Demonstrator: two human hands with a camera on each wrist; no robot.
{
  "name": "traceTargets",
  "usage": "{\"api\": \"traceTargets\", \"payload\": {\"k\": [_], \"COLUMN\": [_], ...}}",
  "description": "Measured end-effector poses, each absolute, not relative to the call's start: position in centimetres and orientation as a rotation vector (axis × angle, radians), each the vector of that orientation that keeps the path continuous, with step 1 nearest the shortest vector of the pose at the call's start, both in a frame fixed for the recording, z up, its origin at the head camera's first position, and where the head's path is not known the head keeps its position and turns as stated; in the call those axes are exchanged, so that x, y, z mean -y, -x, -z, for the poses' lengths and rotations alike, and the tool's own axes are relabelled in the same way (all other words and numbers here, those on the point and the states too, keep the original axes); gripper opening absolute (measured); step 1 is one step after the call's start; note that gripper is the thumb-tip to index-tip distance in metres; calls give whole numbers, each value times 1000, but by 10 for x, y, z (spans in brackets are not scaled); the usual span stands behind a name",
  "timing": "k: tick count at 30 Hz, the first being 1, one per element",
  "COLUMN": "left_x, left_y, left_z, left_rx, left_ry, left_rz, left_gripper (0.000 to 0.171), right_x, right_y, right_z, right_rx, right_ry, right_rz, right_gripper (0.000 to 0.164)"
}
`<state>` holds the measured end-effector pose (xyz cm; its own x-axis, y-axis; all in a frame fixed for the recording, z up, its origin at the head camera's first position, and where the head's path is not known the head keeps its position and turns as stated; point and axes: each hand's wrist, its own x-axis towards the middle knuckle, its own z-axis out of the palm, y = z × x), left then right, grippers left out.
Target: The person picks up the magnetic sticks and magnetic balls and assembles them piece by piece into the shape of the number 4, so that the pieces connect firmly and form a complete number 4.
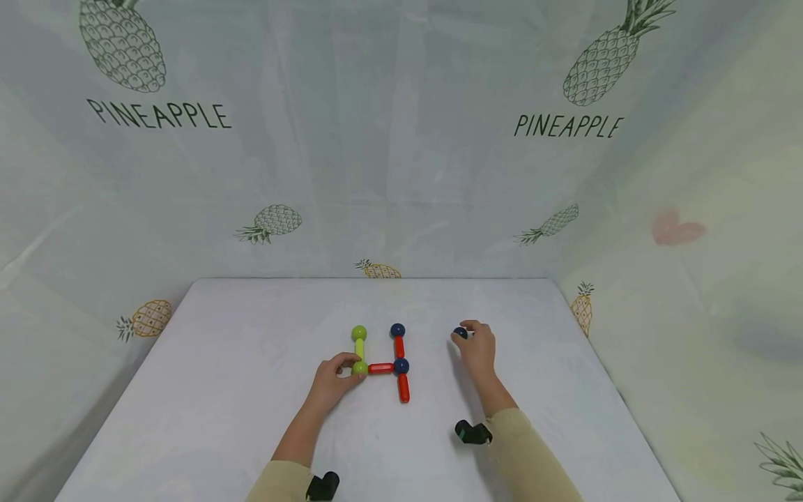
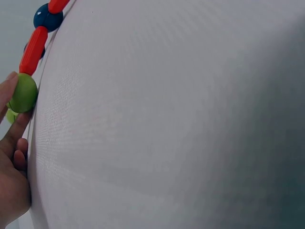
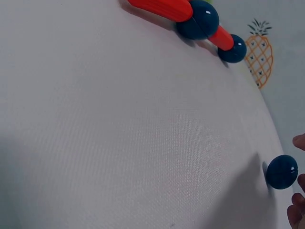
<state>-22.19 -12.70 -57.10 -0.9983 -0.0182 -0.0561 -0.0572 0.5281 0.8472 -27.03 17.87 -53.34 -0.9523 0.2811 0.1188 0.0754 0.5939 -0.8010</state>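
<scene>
On the white table lies a joined figure of colored rods and balls. My left hand (image 1: 332, 382) pinches the lower green ball (image 1: 360, 368) between thumb and index finger. From this ball a light green rod (image 1: 360, 349) runs back to another green ball (image 1: 359, 332), and a red rod (image 1: 380, 368) runs right to a dark blue ball (image 1: 401, 366). At the right, a separate dark blue ball (image 3: 282, 171) sits on the table with my right hand (image 1: 479, 348) around it. In the right wrist view, a gap shows between the upper fingertip (image 3: 299, 141) and this ball.
From the middle blue ball, one red rod (image 1: 399, 347) leads back to another blue ball (image 1: 398, 330); a second red rod (image 1: 404, 388) points toward me. A pineapple-print cloth (image 1: 401, 160) hangs behind the table (image 1: 219, 390). Black wrist-worn devices (image 1: 472, 432) show near both sleeves.
</scene>
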Motion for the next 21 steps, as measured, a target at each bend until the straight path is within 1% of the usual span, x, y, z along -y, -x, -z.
{"api": "traceTargets", "payload": {"k": [21], "left_x": [127], "left_y": [221], "left_z": [568], "left_rx": [-2706], "left_ry": [66], "left_rz": [-1502], "left_gripper": [34], "right_x": [-181], "right_y": [280], "right_z": [544], "right_rx": [2602], "right_ry": [397], "right_rz": [-1296], "right_gripper": [27]}}
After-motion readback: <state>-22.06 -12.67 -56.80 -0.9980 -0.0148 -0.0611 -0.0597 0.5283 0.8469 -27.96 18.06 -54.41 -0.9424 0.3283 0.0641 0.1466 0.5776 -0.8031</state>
